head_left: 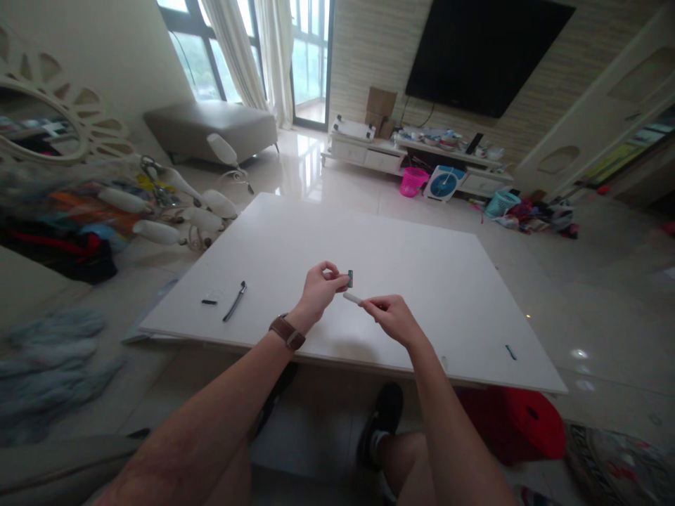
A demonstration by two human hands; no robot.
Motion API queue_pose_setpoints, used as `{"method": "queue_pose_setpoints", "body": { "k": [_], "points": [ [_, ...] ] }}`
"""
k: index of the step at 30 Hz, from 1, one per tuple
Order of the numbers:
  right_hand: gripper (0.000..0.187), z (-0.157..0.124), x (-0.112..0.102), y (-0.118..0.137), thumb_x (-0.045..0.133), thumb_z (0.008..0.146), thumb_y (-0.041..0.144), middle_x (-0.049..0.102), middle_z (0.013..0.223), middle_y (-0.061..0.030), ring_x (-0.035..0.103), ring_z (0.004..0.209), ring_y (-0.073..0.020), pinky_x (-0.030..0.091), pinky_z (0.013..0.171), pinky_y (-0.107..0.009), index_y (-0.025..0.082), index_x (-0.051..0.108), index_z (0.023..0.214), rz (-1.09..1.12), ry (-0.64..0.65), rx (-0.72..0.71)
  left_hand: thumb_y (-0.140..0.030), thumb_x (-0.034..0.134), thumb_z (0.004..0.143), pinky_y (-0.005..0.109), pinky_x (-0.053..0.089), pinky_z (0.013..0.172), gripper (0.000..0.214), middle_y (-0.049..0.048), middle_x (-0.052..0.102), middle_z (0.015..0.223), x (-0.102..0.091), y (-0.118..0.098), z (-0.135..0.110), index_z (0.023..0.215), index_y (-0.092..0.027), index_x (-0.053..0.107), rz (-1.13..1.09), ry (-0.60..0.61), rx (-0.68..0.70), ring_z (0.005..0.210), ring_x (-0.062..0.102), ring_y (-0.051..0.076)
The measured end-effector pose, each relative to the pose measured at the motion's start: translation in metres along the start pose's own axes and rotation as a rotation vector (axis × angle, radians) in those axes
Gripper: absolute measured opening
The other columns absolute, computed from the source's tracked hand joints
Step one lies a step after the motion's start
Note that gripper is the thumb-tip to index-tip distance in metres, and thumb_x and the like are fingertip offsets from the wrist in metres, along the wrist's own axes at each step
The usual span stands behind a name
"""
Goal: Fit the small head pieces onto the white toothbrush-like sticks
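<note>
Over the middle of a white table (401, 253), my left hand (320, 287) pinches a small dark razor head (350, 278) between thumb and fingers. My right hand (393, 316) grips a short whitish stick (352, 299), whose blunt tip points toward the razor head and sits just below it, apparently apart. What kind of stick it is I cannot make out. To the left lies a slim dark razor handle (234, 302). Beside it are a small black strip (209, 302) and a clear plastic piece (214, 294). A dark green strip (511, 352) rests near the right edge.
A lamp with several white shades (203, 219) stands by the table's left corner. Below the right front edge is a red stool or bin (519, 422). Beyond the table are a pink basket (413, 181), a blue-and-white fan (444, 183) and a low TV cabinet (363, 154).
</note>
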State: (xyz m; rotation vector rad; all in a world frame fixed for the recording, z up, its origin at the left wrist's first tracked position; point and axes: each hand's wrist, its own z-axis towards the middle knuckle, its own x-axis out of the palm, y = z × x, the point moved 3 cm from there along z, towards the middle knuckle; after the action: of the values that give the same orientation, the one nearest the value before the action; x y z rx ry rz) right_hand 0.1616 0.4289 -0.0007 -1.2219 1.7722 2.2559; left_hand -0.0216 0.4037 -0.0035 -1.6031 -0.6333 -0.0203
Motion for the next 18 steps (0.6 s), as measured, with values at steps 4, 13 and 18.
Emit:
{"method": "queue_pose_setpoints", "body": {
  "k": [4, 13, 18],
  "points": [
    [0.042, 0.001, -0.003, -0.001, 0.057, 0.091, 0.050, 0.053, 0.058, 0.0004, 0.043, 0.054, -0.0112, 0.029, 0.051, -0.024, 0.014, 0.076, 0.081, 0.037, -0.147, 0.007, -0.018, 0.082, 0.060, 0.028, 0.053, 0.070, 0.034, 0.0018, 0.066, 0.069, -0.001, 0.000, 0.000, 0.071, -0.016, 0.050, -0.021, 0.004, -0.018, 0.066, 0.064, 0.012],
    [0.035, 0.005, -0.001, 0.008, 0.075, 0.081, 0.036, 0.067, 0.102, -0.0056, 0.052, 0.067, -0.0119, 0.044, 0.063, -0.025, 0.021, 0.073, 0.113, 0.082, -0.320, -0.195, -0.020, 0.081, 0.063, 0.030, 0.053, 0.076, 0.028, 0.0052, 0.071, 0.075, 0.008, 0.006, -0.008, 0.084, -0.014, 0.065, -0.030, 0.161, -0.155, 0.071, 0.065, 0.013],
    [0.016, 0.007, 0.004, 0.012, 0.071, 0.084, 0.032, 0.067, 0.098, -0.0067, 0.062, 0.087, -0.0183, 0.048, 0.074, -0.029, 0.021, 0.077, 0.095, 0.097, -0.316, -0.266, -0.019, 0.081, 0.063, 0.028, 0.052, 0.076, 0.024, 0.0079, 0.072, 0.079, 0.010, 0.010, -0.009, 0.084, -0.011, 0.071, -0.054, 0.216, -0.191, 0.073, 0.065, 0.014]
  ]
}}
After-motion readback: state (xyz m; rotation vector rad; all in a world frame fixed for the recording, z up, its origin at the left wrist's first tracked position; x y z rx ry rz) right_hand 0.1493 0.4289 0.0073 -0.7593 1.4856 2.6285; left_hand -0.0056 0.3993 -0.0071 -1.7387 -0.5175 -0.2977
